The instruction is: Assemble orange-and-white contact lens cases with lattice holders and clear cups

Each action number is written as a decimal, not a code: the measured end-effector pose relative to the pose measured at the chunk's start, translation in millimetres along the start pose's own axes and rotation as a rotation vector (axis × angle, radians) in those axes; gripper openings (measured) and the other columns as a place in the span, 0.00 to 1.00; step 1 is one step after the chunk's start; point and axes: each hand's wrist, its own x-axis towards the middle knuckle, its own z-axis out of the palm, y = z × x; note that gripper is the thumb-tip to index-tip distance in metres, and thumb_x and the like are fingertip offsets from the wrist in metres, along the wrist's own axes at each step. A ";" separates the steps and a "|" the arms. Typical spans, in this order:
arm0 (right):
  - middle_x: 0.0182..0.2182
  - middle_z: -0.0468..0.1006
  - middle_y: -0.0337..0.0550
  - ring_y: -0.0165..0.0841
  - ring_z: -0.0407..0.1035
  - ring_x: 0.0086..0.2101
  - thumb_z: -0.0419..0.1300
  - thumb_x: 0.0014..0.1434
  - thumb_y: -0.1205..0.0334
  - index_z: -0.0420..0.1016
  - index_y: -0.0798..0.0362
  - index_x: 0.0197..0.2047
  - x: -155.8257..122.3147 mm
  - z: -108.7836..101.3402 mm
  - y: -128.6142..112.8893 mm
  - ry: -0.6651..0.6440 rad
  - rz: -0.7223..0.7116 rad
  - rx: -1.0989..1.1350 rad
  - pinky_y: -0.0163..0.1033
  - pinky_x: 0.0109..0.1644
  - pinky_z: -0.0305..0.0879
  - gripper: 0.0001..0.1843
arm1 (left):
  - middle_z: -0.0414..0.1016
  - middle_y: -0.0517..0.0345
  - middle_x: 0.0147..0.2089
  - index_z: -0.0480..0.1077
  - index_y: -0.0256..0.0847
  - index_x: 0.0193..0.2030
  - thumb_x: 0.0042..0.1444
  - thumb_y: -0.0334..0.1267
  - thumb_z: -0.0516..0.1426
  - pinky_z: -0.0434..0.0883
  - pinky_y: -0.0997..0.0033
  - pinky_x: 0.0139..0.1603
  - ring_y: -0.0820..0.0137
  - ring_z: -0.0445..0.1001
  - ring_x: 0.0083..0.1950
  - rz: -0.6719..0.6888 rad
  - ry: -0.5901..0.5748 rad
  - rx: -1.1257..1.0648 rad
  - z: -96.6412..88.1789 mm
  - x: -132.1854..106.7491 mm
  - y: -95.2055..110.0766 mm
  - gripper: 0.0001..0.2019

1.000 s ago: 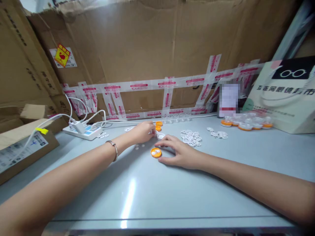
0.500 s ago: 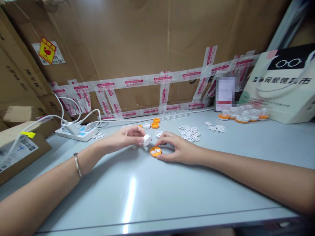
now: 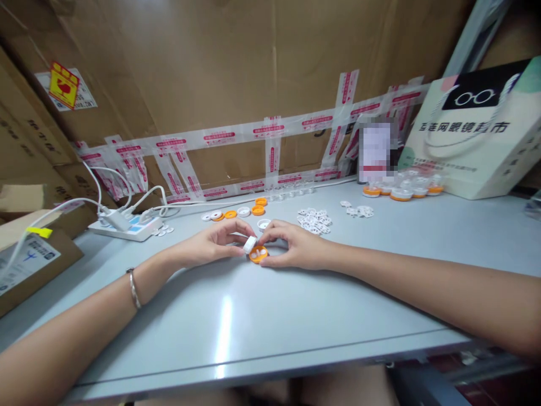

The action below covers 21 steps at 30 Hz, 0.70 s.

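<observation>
forms a glossy grey desk (image 3: pixel 177 327), bearing a power strip (image 3: pixel 127 227), orange dishes (image 3: pixel 258 210), white dishes (image 3: pixel 244 212), small white pieces (image 3: pixel 313 221), a printed bag (image 3: pixel 460 148).

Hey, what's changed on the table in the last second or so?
Your left hand has drawn back toward you from the parts further back, now clearly holding a white round piece, and brought it to the left edge of the orange cup. I can't tell whether they touch. Your right hand stayed at the cup; the white pile looks unchanged.
</observation>
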 end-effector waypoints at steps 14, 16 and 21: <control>0.39 0.69 0.43 0.33 0.66 0.41 0.65 0.47 0.56 0.77 0.53 0.40 1.7 0.0 3.3 0.001 0.011 0.021 0.40 0.50 0.60 0.16 | 0.69 0.51 0.46 0.65 0.37 0.47 0.56 0.31 0.55 0.69 0.66 0.48 0.67 0.70 0.49 0.154 0.013 0.283 4.7 -0.2 -1.2 0.11; 0.39 0.69 0.43 0.34 0.66 0.42 0.66 0.46 0.56 0.76 0.53 0.39 1.4 -0.1 2.8 0.001 0.020 0.020 0.40 0.51 0.60 0.16 | 0.70 0.50 0.46 0.66 0.37 0.47 0.56 0.30 0.53 0.68 0.66 0.48 0.67 0.70 0.48 0.168 0.029 0.466 6.5 -1.3 3.1 0.11; 0.39 0.69 0.43 0.33 0.65 0.43 0.65 0.47 0.56 0.76 0.54 0.38 0.7 -0.9 0.3 -0.022 0.024 0.025 0.39 0.52 0.59 0.15 | 0.71 0.52 0.47 0.68 0.41 0.49 0.58 0.30 0.52 0.66 0.68 0.48 0.68 0.70 0.47 0.158 0.011 0.769 13.4 -5.3 15.4 0.13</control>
